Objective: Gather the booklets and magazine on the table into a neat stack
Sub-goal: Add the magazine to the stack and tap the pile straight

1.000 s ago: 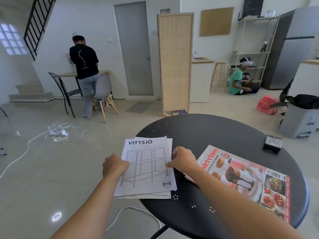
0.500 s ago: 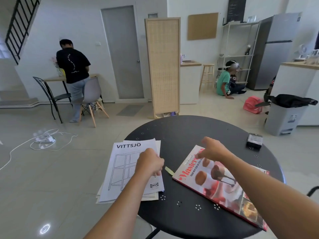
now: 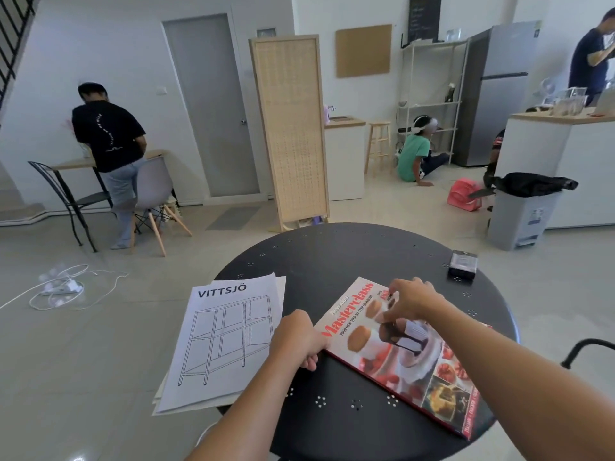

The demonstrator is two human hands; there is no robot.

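Magazine [image 3: 399, 354] on black tabletop [image 3: 332, 261], beside stacked booklets [image 3: 226, 341]; left hand [image 3: 299, 339] grips its near corner, right hand [image 3: 411, 299] rests loosely curled on the cover.

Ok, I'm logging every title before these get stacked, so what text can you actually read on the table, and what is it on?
"VITTSJÖ": top of the white line-drawing booklet.
"Masterclass": red script on the glossy red cookbook magazine.
"YOUR NEW STEP-BY-STEP COOKBOOK": small white line under that title.
"New Idea": above the title, faint, so not certain.
Spine text, lower right of the magazine: too blurred.
Small black box, wall chalkboard and grey bin's label: unreadable.
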